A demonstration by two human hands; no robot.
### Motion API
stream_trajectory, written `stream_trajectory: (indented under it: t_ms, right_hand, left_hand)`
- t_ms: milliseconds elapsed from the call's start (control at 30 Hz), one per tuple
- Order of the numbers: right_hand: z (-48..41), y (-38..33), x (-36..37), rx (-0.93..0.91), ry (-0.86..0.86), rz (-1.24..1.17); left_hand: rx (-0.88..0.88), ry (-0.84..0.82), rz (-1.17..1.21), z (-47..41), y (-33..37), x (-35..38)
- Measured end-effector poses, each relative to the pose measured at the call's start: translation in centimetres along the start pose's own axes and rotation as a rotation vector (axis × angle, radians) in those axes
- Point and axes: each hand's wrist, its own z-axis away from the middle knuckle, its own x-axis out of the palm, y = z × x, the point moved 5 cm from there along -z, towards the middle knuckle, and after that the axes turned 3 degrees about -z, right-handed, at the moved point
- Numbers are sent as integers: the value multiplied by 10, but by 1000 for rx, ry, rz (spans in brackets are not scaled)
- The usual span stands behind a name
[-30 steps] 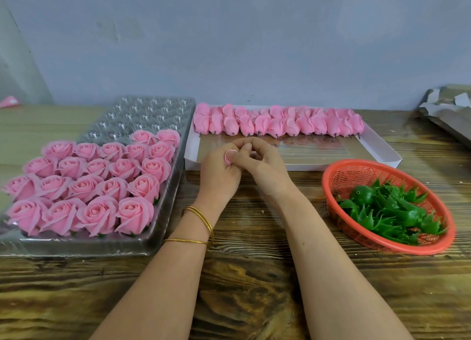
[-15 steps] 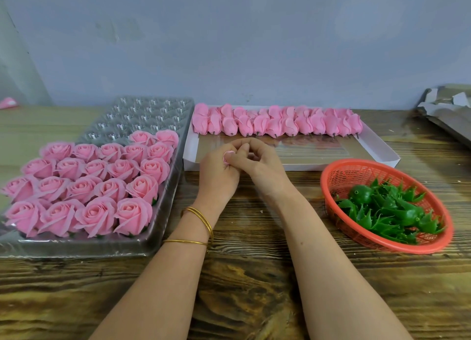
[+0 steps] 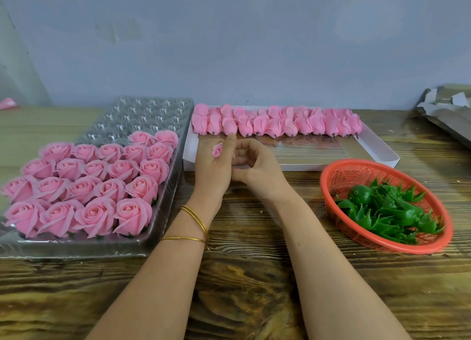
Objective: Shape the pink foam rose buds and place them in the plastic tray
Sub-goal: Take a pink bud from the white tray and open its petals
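My left hand (image 3: 214, 169) holds a small pink foam rose bud (image 3: 217, 150) between thumb and fingers; only the bud's top shows. My right hand (image 3: 254, 163) lies against the left one with its fingers curled toward the bud; whether they touch it is hidden. Just beyond my hands, a row of several unshaped pink buds (image 3: 275, 121) lies along the far side of a flat white box (image 3: 377, 151). On the left, the clear plastic tray (image 3: 142, 115) has several opened pink roses (image 3: 96, 181) in its near rows, and its far cells have none.
A red plastic basket (image 3: 331, 176) of green calyx pieces (image 3: 387, 209) stands at the right on the wooden table (image 3: 242, 288). Torn grey cardboard (image 3: 448, 110) lies at the far right. A grey wall runs close behind everything.
The bud now shows more fully above my left thumb, and my right fingers have loosened slightly from the pinch. Both hands stay in the same place.
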Motion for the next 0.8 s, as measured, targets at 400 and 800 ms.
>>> stream_trajectory:
  t_ms: [400, 800]
  right_hand:
    - [3, 1, 2, 33, -48, -13]
    - [4, 4, 5, 82, -122, -44]
  left_hand:
    - [-119, -60, 131, 3, -8, 4]
    - [-128, -58, 78, 3, -8, 4]
